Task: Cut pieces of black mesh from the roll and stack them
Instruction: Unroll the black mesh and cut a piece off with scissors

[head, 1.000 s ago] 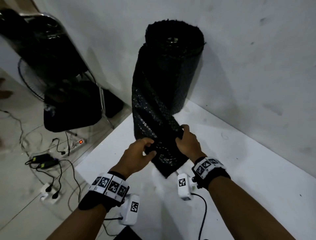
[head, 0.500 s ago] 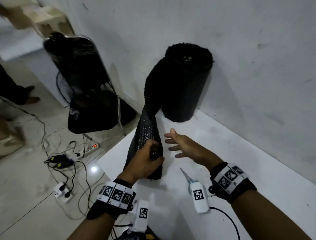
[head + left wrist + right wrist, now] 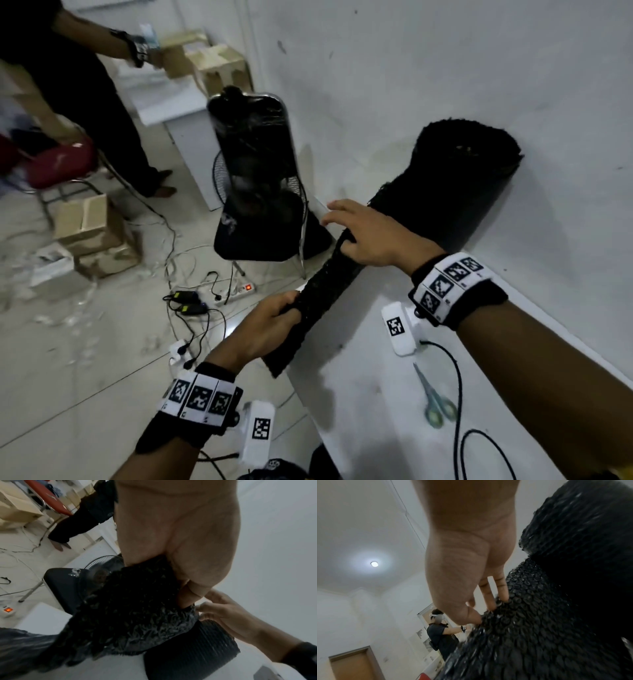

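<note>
The roll of black mesh (image 3: 462, 178) stands on the white table (image 3: 376, 428) against the wall. A bunched strip of black mesh (image 3: 329, 284) runs from it down and left past the table's corner. My left hand (image 3: 281, 313) grips the strip near its free end, fingers curled round it (image 3: 137, 608). My right hand (image 3: 359, 229) sits on the strip close to the roll, its thumb under the near side and its fingers over the far side, pinching a fold (image 3: 491, 615). Green-handled scissors (image 3: 435, 401) lie on the table by my right forearm.
A black chair with a fan (image 3: 257, 205) stands just beyond the table's corner. A power strip (image 3: 239, 289) and cables lie on the floor, cardboard boxes (image 3: 92, 233) to the left. Another person (image 3: 85, 85) stands at the back left by a red chair (image 3: 58, 164).
My left hand has drawn the bunched strip further out from the roll. My right hand, open in the air half a second ago, has come down onto the strip near the roll.
</note>
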`<state>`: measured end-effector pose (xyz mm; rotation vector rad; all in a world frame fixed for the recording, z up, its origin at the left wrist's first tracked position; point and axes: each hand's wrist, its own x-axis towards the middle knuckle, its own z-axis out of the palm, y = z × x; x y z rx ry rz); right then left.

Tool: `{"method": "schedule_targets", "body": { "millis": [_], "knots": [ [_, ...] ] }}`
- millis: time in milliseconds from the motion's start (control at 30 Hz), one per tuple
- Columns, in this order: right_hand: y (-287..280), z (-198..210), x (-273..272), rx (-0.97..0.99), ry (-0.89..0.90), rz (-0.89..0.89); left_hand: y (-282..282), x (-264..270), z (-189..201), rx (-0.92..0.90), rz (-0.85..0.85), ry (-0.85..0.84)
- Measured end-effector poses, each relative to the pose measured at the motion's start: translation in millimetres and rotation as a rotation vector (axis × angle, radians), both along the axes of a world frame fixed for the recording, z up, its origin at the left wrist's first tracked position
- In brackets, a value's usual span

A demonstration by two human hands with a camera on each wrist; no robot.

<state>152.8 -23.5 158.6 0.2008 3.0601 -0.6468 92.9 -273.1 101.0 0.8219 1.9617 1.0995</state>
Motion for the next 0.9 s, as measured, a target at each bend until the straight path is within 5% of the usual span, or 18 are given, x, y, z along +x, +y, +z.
{"method": "schedule_targets", "body": {
  "millis": [233,433,533,733,900],
  "knots": [
    [19.7,4.7,-12.6,-0.046,-0.068,-0.086,-28.0,-39.2,23.2,0.023,0.187,0.014],
    [8.7,-1.5,-12.3,-0.124,0.012,-0.203,-10.2,-57.3,36.3,-0.232,0.388,0.683],
    [1.4,-4.4,-15.5,-0.086,0.007,-0.246,13.5,-40.6,43.6,-0.170,0.380,0.830],
    [-10.2,-1.0,-13.0,-0.144,0.077,-0.235,54.1,-29.2,37.3,-0.212,0.182,0.849],
    [-11.8,5.5,-5.1,-0.160,0.090,-0.271,62.6,-32.8,39.6,-0.152,0.214,0.755]
  ]
}}
